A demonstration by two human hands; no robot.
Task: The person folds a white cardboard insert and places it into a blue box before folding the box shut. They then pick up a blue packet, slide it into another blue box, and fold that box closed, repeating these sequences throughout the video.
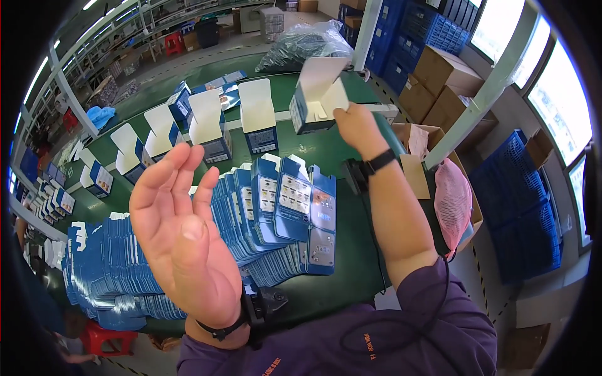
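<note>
My right hand (360, 130) reaches forward with its fingers closed on the right wall of a blue and white carton (311, 113). That carton has its top open, its white inside showing and its lid flap up. Some of the gripping fingers are hidden behind the wall. Closer to me, my left hand (185, 241) is raised palm up with fingers apart, holding nothing. It hovers above stacks of flat, folded blue cartons (106, 263). A fanned group of these flat cartons (291, 197) lies right of the left hand.
Several open cartons (258, 119) stand in a row along the far side of the green table (351, 238). Behind them lies a large clear plastic bag (307, 47). At right are a pink mesh bag (453, 203), a white post (483, 94) and blue crates (517, 200).
</note>
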